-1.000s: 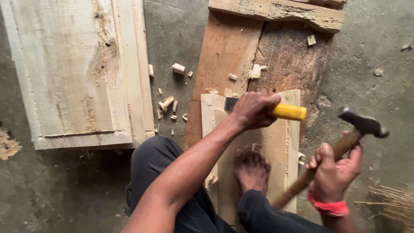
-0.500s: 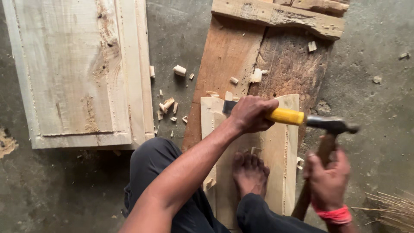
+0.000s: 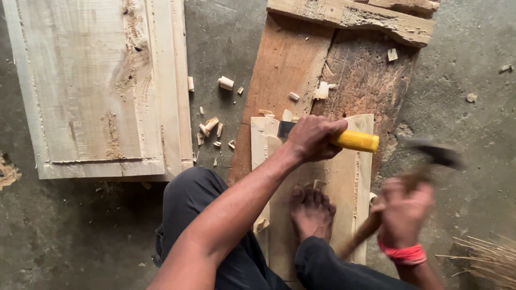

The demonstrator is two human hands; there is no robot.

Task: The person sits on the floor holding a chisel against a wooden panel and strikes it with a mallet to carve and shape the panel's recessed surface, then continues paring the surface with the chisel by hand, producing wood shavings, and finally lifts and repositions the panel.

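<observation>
The pale board (image 3: 344,188) lies under a bare foot (image 3: 310,210), only a little cut. At twelve o'clock the left hand (image 3: 314,137) grips a yellow-handled chisel (image 3: 352,140). At three o'clock the right hand (image 3: 402,210) grips a blurry hammer (image 3: 430,153). Chips (image 3: 226,82) lie about.

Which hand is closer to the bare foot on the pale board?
The right. The right hand, blurred and gripping the hammer, is just to the right of the bare foot. The left hand holds the yellow-handled chisel farther up the pale board.

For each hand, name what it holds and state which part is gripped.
Left hand: chisel, at the blade end of its yellow handle. Right hand: hammer, low on its wooden handle.
</observation>
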